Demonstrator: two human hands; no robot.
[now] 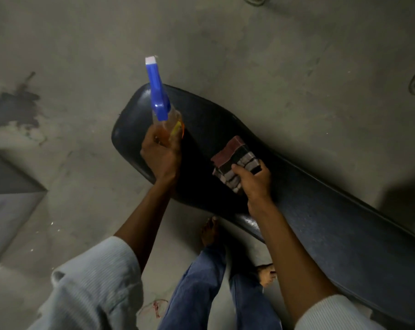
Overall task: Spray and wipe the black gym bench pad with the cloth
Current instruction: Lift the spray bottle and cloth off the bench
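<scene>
Right then, the spray bottle [165, 115] was gripped by the left hand [160, 154], fingers curled round its clear body of orange liquid, the blue trigger head and white nozzle pointed up and away over the near end of the black bench pad [332, 222]. Meanwhile a folded checked cloth [235, 160], maroon, grey and black, was pinched by the right hand [254, 181], thumb laid across its top and the remaining fingers wrapped beneath; whether it was pressed flat to the pad or held just above could not be told. The pad was stretched diagonally from the upper middle down to the lower right, over a grey concrete floor [273, 44]. Bare feet and blue jeans [199, 294] were seen beside it, with pale ribbed sleeves [94, 282] pushed up the forearms.
</scene>
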